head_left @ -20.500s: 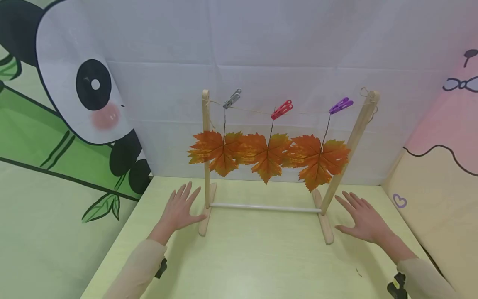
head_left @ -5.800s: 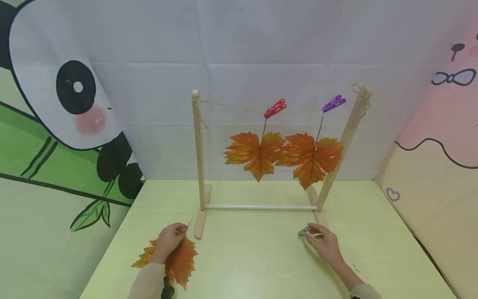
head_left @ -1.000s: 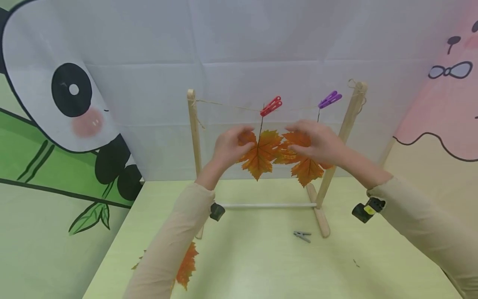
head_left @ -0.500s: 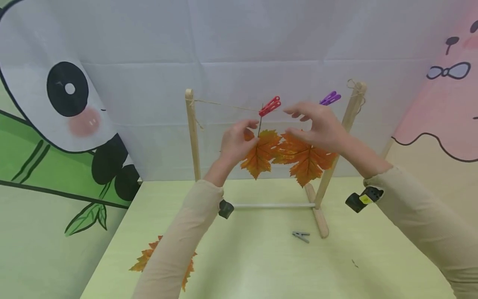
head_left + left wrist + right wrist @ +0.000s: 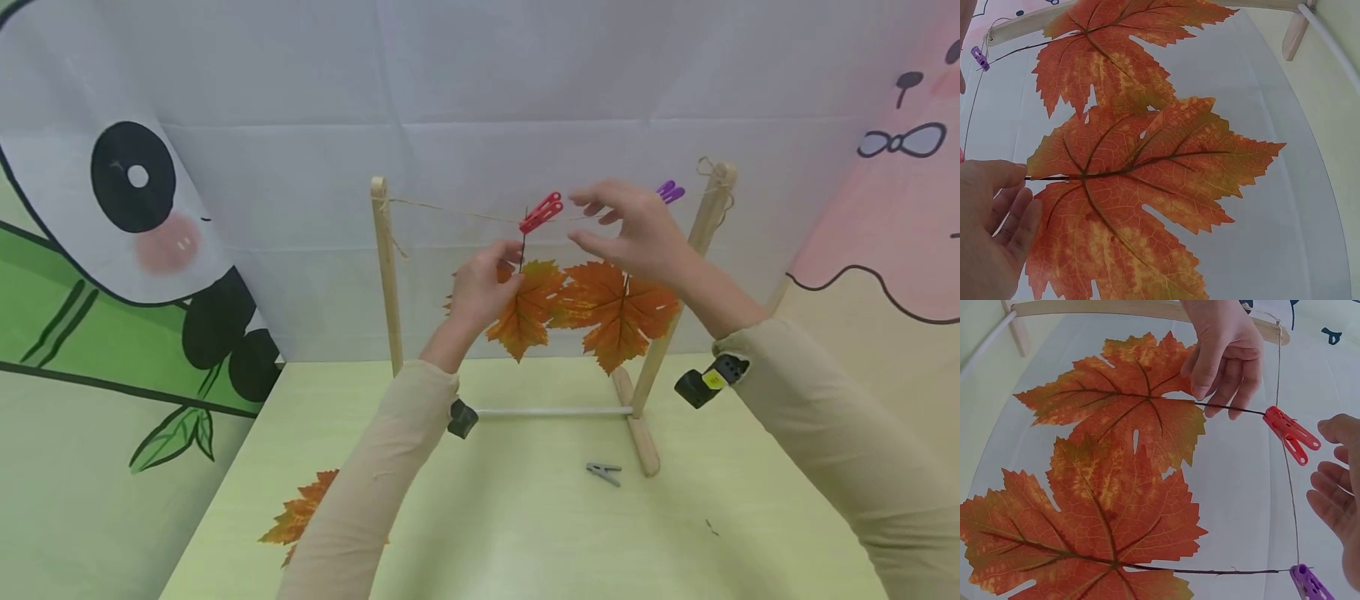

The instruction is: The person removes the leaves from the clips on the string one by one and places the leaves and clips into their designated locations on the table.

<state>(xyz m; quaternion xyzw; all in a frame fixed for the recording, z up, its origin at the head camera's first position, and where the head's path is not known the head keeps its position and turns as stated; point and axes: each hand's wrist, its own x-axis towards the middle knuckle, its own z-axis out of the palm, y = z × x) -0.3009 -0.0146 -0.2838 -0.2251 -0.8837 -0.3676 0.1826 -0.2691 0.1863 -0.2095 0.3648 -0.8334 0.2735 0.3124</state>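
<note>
A maple leaf hangs by its dark stem from a red clothespin on a string. My left hand has thumb and fingers at this stem, just below the clothespin, and pinches it; the right wrist view shows the stem running past the thumb tip. My right hand is raised right of the red clothespin, thumb and fingers apart around nothing. Its fingertips are close to the clothespin's handles. Behind that hand, a purple clothespin holds a second leaf.
The string runs between two wooden posts joined by a white rod. On the table lie a grey clothespin and, partly hidden under my left sleeve, another leaf. A white cloth backdrop stands behind.
Earlier a third leaf hung at left from the grey clothespin; both now lie on the table. In the last second my left hand closed on the middle stem and my right hand rose toward the red clothespin.
</note>
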